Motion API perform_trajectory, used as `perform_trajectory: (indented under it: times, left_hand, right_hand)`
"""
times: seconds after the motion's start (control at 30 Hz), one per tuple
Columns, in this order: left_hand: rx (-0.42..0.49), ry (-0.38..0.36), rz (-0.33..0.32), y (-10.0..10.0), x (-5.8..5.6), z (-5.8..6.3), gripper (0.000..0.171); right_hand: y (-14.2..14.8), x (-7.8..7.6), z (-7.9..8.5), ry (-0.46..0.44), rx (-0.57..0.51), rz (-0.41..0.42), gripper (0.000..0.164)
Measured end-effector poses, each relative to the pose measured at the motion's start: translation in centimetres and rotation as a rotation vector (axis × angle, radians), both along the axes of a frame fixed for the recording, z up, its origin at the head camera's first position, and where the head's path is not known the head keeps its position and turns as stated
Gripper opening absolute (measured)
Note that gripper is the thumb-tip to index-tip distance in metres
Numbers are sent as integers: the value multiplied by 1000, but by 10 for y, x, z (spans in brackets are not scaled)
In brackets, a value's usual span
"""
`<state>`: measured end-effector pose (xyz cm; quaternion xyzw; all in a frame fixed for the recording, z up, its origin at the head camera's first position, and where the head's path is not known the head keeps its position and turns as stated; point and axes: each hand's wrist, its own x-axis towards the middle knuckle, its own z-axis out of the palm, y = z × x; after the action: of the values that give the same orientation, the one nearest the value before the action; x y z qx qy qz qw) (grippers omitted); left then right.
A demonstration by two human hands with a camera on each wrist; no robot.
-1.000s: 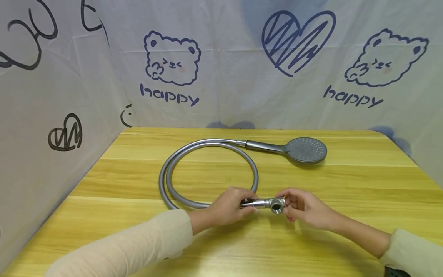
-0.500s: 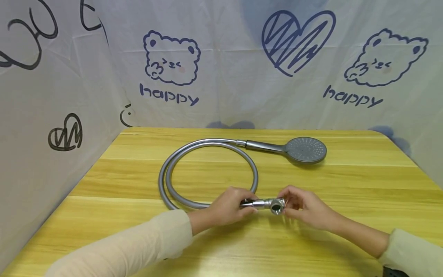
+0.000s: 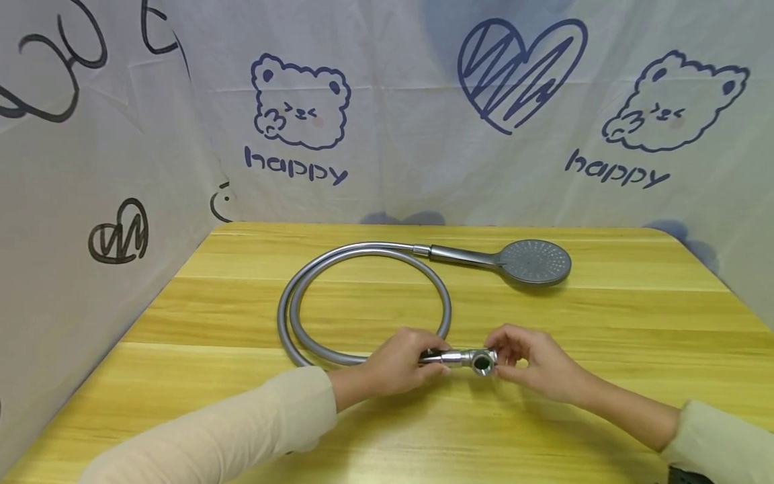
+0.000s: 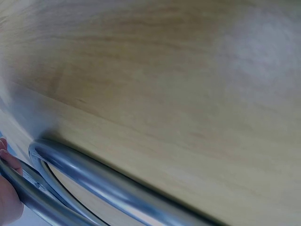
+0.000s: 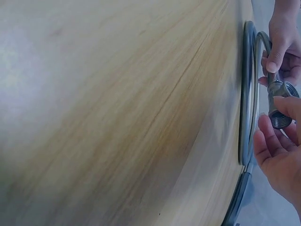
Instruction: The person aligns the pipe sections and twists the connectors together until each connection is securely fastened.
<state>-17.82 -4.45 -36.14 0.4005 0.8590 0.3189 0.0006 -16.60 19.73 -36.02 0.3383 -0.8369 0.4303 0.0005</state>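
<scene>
In the head view my left hand grips the end of a grey shower hose, fingers over the top and thumb below. A chrome tee fitting with a round side opening sits at the hose's metal end nut. My right hand pinches the fitting's far end between thumb and fingers. The right wrist view shows screw threads inside the fitting. Only part of the left hand shows in the left wrist view, beside the hose.
The hose lies coiled on the wooden table and runs to a grey hand shower lying at the back, spray face up. White cloth with drawings hangs behind the table and along the left side.
The tee fitting has turned slightly between the hands, and my right fingers have shifted a little on it. My left hand, the hose and the hand shower stay in place.
</scene>
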Motion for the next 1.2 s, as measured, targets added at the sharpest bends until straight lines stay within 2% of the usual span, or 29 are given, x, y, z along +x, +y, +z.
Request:
perform_trajectory:
  times: [0.23, 0.47, 0.67, 0.97, 1.2]
  left_hand:
    - [-6, -2, 5, -1, 0, 0, 17]
    - [-17, -22, 23, 0, -1, 0, 19]
    - [-46, -36, 45, 2, -1, 1, 21]
    - [-42, -44, 45, 3, 0, 3, 21]
    - [-23, -42, 36, 2, 0, 2, 20]
  right_hand:
    - [1, 0, 1, -87, -9, 14, 20]
    - [0, 0, 0, -196, -72, 60, 23]
    - [0, 1, 3, -273, -74, 29, 28]
    - [-2, 2, 2, -293, -104, 5, 24]
    - [0, 2, 0, -286, -121, 67, 27]
